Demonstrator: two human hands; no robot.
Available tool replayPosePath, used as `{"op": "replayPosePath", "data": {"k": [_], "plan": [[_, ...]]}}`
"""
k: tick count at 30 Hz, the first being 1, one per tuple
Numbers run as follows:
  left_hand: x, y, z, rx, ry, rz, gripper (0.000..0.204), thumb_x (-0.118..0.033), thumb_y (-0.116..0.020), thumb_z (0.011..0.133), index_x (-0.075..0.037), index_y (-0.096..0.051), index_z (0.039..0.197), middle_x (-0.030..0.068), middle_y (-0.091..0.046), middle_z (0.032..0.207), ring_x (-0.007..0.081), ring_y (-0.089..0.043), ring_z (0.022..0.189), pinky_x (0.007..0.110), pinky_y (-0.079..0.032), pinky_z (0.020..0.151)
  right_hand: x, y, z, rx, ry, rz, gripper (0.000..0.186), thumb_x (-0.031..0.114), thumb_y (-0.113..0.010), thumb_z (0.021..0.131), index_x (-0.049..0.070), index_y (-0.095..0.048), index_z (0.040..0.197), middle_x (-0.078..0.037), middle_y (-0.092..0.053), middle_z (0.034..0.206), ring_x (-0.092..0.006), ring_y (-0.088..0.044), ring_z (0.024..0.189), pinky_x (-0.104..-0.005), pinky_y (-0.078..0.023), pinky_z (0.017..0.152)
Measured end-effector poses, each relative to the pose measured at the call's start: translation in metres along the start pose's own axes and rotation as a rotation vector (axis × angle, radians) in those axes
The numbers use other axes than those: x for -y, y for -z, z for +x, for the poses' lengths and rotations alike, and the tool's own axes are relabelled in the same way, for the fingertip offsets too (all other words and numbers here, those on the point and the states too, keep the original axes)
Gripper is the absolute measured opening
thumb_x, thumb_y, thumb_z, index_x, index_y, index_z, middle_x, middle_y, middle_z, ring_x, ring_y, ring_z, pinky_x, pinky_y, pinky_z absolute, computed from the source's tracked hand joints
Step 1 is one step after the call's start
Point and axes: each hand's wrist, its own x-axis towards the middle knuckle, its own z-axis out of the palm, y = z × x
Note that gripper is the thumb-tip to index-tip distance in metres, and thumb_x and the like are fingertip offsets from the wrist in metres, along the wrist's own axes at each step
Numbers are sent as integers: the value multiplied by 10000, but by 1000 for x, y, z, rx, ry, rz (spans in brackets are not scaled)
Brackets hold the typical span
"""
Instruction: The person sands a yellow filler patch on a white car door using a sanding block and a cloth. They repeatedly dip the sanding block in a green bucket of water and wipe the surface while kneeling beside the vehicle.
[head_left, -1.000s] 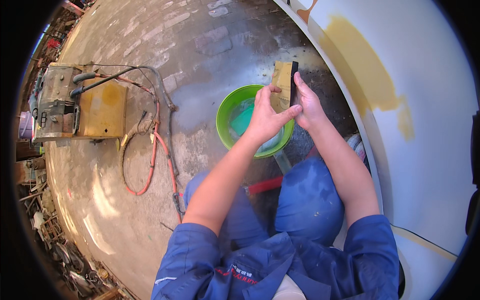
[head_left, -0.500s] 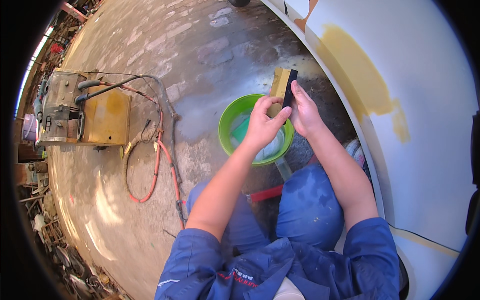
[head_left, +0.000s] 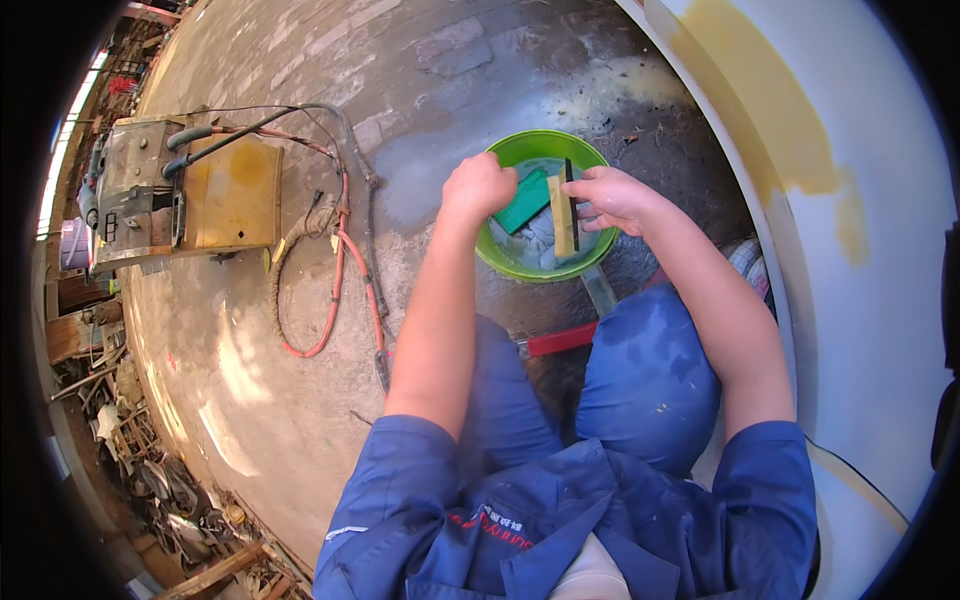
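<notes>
Above the stained floor, upper centre, the right hand pinches a block, best gripped firmly, over a green basin; the left hand curls, any contents hidden.

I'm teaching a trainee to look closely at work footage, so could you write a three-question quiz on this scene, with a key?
1. Multiple choice: which touches the tan-and-black block?
A) only the left hand
B) only the right hand
C) neither hand

2. True or false: the green flat piece lies inside the round green bucket.

3. Fill in the blank: the patch on the white panel is ______ in colour.

Key
1: B
2: True
3: yellowish tan
</notes>
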Motion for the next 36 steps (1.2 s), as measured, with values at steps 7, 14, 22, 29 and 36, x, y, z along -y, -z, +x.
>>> {"op": "replayPosePath", "data": {"k": [7, 14, 22, 29, 36], "plan": [[1, -72, 56, -10, -220, 20, 418, -312, -588, 999, 14, -712, 1229, 252, -746, 1242, 417, -707, 1175, 516, -568, 1004, -23, 22, 22, -334, 223, -264, 714, 323, -763, 998, -70, -498, 1534, -177, -696, 1277, -194, -687, 1099, -328, -577, 882], [-1, -154, 127, 88, -512, 17, 486, -414, -509, 1080, -27, -733, 1269, 237, -732, 1291, 436, -686, 1196, 515, -515, 1072, -31, 30, 24, -216, 322, -187, 661, 347, -778, 983, -56, -585, 1470, -202, -734, 1266, -261, -706, 1176, -384, -562, 1007], [-17, -179, 132, 389, -202, 260, 374, -192, -688, 920, -70, -792, 1257, 190, -750, 1321, 339, -724, 1232, 446, -572, 1016, -31, 49, 27, -78, 328, -88, 533, 213, -696, 1055, -21, -533, 1506, -112, -734, 1240, -152, -719, 1062, -291, -576, 868], [-18, -184, 138, 444, -157, 218, 376, -196, -689, 921, -70, -790, 1260, 190, -749, 1324, 339, -724, 1233, 446, -572, 1016, -38, 62, 34, -80, 317, -68, 532, 221, -721, 1037, -32, -565, 1478, -115, -740, 1180, -151, -710, 1003, -298, -560, 816], [-18, -189, 139, 471, -134, 210, 378, -201, -690, 923, -70, -789, 1263, 190, -748, 1326, 339, -723, 1234, 446, -571, 1017, -41, 65, 41, -34, 307, -104, 534, 224, -697, 1052, -32, -546, 1495, -126, -730, 1243, -175, -718, 1066, -322, -574, 884]]}}
